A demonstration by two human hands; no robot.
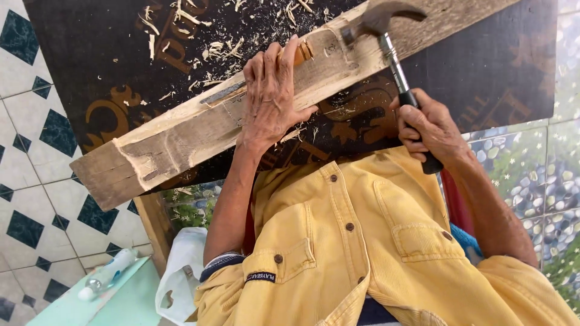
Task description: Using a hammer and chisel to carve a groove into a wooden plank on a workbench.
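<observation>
A rough wooden plank (181,136) lies slantwise across a dark board (109,54), with a pale notch cut near its left end. My left hand (269,99) presses on the plank and grips a chisel (225,92); its wooden handle end sticks out past my fingers and its metal blade lies flat on the wood. My right hand (426,130) grips the black handle of a claw hammer (377,21). The hammer's head is over the plank's upper edge, just right of the chisel's handle end. My yellow shirt (356,241) fills the lower middle.
Wood shavings (211,42) litter the dark board. White floor tiles with dark diamonds (36,199) lie at left, pebble-patterned tiles (544,181) at right. A turquoise surface (121,302) at bottom left carries a small white tube; a white plastic bag (181,271) hangs beside it.
</observation>
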